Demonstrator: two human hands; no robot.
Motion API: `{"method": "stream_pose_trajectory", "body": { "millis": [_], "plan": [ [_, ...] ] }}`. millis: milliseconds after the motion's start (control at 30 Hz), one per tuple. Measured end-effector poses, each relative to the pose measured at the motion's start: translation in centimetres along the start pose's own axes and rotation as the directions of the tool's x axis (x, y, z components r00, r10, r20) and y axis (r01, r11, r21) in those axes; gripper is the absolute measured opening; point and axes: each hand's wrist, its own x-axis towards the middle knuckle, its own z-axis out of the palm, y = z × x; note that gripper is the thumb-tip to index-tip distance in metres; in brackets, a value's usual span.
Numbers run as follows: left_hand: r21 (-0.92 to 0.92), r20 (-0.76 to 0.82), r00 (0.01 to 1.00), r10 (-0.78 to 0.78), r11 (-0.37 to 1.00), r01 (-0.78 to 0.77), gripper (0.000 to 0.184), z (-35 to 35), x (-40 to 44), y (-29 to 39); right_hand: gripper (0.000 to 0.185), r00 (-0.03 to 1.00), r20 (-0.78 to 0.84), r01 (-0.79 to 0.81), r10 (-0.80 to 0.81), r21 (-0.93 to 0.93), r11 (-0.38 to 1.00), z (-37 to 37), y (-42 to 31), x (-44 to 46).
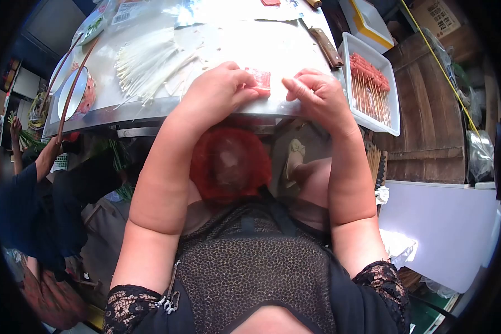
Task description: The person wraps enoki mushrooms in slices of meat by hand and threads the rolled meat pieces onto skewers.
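My left hand (220, 89) is at the front of the white table (234, 47), its thumb and fingers pinched on the near-left edge of a thin red-and-white meat slice (263, 82) lying on the surface. To the right of the slice, apart from it, my right hand (320, 94) is raised with its fingers curled in and thumb pressed against them. Whatever may be between those fingers is too small to name. Left of my left hand, a fanned bundle of enoki mushrooms (145, 64) is spread out, with loose strands near the edge.
A wooden-handled knife (325, 47) lies at the right. Beside the table, a white plastic tray (396, 94) holds skewered red rolls (367, 69). Bowls (67, 92) and chopsticks (72, 103) are at the left. A red bag (231, 167) hangs below; another person (25, 195) is at the far left.
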Motion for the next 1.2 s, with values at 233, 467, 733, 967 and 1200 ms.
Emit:
{"method": "stream_pose_trajectory", "body": {
  "millis": [233, 467, 733, 967, 1200],
  "plan": [
    [0.018, -0.042, 0.998, 0.038, 0.999, -0.037, 0.022, 0.2, 0.4, 0.0, 0.022, 0.973, -0.221, 0.127, -0.071, 0.252, 0.959, 1.9, 0.7, 0.4],
    [-0.039, 0.087, 0.994, -0.069, 0.997, 0.073, 0.024, -0.4, 0.2, 0.7, 0.016, 0.992, -0.040, 0.129, -0.123, 0.196, 0.972, 4.4, 0.0, 0.7],
    [-0.046, 0.013, 0.993, -0.114, 0.992, 0.115, 0.034, -1.3, -1.5, 0.6, 0.009, 0.939, 0.061, 0.338, -0.339, 0.020, 0.941, 3.4, 0.1, 2.0],
    [-0.088, -0.059, 0.997, -0.050, 0.995, 0.045, 0.030, -0.1, -0.7, 0.0, 0.018, 0.929, 0.065, 0.367, -0.364, -0.044, 0.929, 3.6, 0.6, 2.9],
    [-0.041, -0.085, 0.993, -0.078, 0.996, 0.075, 0.020, -0.2, -0.3, 0.0, 0.026, 0.985, -0.124, 0.142, -0.119, 0.203, 0.969, 3.3, 1.0, 2.4]
  ]
}}
